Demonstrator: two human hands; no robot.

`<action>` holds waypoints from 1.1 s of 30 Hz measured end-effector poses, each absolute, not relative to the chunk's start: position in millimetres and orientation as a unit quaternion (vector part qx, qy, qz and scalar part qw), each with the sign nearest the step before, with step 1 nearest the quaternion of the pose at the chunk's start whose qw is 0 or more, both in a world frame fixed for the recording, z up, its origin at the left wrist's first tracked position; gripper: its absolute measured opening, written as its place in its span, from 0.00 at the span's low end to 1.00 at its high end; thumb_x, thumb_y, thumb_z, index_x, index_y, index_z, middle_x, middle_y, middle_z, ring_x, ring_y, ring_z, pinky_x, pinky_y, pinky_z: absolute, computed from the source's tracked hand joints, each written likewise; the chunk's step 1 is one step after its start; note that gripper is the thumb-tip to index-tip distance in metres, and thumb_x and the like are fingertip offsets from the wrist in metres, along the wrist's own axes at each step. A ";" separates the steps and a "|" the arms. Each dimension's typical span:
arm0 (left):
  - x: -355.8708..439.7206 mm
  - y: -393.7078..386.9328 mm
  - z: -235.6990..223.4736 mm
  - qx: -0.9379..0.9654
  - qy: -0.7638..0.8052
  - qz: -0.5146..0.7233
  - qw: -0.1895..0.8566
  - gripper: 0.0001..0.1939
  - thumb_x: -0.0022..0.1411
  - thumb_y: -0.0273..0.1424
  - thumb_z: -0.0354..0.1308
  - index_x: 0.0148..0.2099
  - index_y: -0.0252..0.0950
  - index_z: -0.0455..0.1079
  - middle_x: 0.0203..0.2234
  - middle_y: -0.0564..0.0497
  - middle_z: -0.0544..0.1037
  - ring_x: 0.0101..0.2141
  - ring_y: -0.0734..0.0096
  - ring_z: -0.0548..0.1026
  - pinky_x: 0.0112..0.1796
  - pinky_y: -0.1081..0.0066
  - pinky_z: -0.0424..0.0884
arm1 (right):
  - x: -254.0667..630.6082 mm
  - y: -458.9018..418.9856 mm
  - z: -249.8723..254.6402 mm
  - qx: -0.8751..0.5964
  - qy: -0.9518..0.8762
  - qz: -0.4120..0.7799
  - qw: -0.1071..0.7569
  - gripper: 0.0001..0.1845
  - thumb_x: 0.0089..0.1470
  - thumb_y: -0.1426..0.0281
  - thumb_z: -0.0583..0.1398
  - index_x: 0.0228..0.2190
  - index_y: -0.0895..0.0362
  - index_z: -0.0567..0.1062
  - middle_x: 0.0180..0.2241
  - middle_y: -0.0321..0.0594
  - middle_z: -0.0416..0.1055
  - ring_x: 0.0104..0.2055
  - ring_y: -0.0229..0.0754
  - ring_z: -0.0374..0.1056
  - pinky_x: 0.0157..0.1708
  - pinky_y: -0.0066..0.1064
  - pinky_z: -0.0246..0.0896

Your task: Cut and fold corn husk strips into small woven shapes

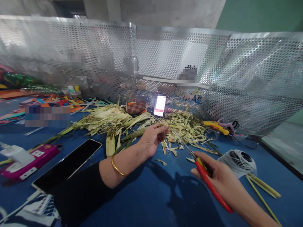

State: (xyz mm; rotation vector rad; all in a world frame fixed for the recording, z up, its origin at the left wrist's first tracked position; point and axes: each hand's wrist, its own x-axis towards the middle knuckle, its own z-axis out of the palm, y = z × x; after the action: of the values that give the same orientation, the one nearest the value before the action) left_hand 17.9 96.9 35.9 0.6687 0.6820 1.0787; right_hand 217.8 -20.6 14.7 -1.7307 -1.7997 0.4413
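Above the blue table (146, 205), the left hand (152, 138) curls, pinching plant strips (171, 126); the right hand (217, 176) grips scissors (200, 170).

On the flat blue table (146, 205), a magenta plastic power strip (35, 164) lies near left, a black rectangular phone (68, 162) just right of it and a pale-green heap of flat leaves (104, 118) farther off. Right of those leaves spreads a yellowish shredded plant heap (189, 129), red-handled metal scissors (204, 174) before it, a round grey string ball (239, 162) near right. A silver perforated metal screen (94, 53) stands behind.
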 end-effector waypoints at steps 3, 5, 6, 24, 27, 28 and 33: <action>20.9 93.7 31.5 0.322 0.307 0.485 0.753 0.08 0.49 0.25 0.66 0.30 0.34 0.69 0.24 0.55 0.73 0.27 0.79 0.70 0.30 0.76 0.63 | 216.4 -21.3 15.0 -0.663 -0.677 0.154 0.280 0.29 0.47 0.55 0.62 0.50 0.54 0.73 0.26 0.36 0.75 0.26 0.43 0.69 0.28 0.29 0.65; 22.1 92.6 29.7 0.331 0.310 0.484 0.749 0.08 0.48 0.25 0.66 0.30 0.34 0.69 0.23 0.55 0.73 0.27 0.79 0.70 0.31 0.76 0.63 | 215.7 -21.8 15.8 -0.667 -0.678 0.156 0.266 0.30 0.48 0.54 0.61 0.51 0.54 0.72 0.27 0.37 0.75 0.27 0.44 0.69 0.29 0.31 0.65; 22.4 92.3 29.3 0.334 0.314 0.486 0.744 0.08 0.48 0.26 0.66 0.30 0.34 0.69 0.23 0.55 0.72 0.27 0.79 0.70 0.31 0.75 0.63 | 215.5 -21.9 16.1 -0.668 -0.679 0.158 0.262 0.30 0.48 0.54 0.61 0.51 0.54 0.72 0.27 0.37 0.76 0.28 0.44 0.70 0.29 0.31 0.65; 26.6 84.5 31.6 0.332 0.315 0.483 0.746 0.08 0.44 0.22 0.65 0.27 0.35 0.68 0.23 0.56 0.76 0.25 0.80 0.72 0.29 0.77 0.62 | 209.5 -23.2 22.2 -0.673 -0.680 0.116 0.268 0.30 0.48 0.53 0.59 0.50 0.55 0.73 0.35 0.41 0.78 0.31 0.46 0.72 0.31 0.32 0.66; 27.4 84.1 31.5 0.338 0.317 0.481 0.745 0.08 0.45 0.22 0.64 0.28 0.35 0.68 0.24 0.55 0.76 0.26 0.79 0.73 0.30 0.77 0.62 | 208.9 -23.5 21.9 -0.668 -0.680 0.133 0.273 0.28 0.49 0.54 0.59 0.49 0.55 0.73 0.35 0.42 0.78 0.32 0.47 0.72 0.32 0.31 0.66; 27.5 84.1 31.6 0.339 0.318 0.482 0.743 0.08 0.45 0.22 0.64 0.28 0.35 0.69 0.24 0.55 0.77 0.26 0.80 0.73 0.30 0.77 0.63 | 208.6 -23.6 21.9 -0.665 -0.680 0.138 0.274 0.28 0.50 0.54 0.59 0.49 0.55 0.73 0.35 0.41 0.78 0.33 0.47 0.72 0.33 0.31 0.66; 27.6 84.0 31.3 0.349 0.316 0.488 0.735 0.08 0.45 0.23 0.64 0.27 0.34 0.68 0.24 0.55 0.76 0.25 0.80 0.71 0.30 0.76 0.63 | 206.8 -23.5 21.6 -0.661 -0.684 0.146 0.272 0.28 0.51 0.53 0.58 0.50 0.56 0.73 0.35 0.42 0.78 0.36 0.48 0.73 0.34 0.31 0.66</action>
State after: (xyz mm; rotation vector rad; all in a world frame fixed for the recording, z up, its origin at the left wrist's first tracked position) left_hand 27.6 84.0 31.3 0.7669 0.6947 1.0729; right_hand 206.8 -23.5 21.6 -1.7802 -1.8420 0.3925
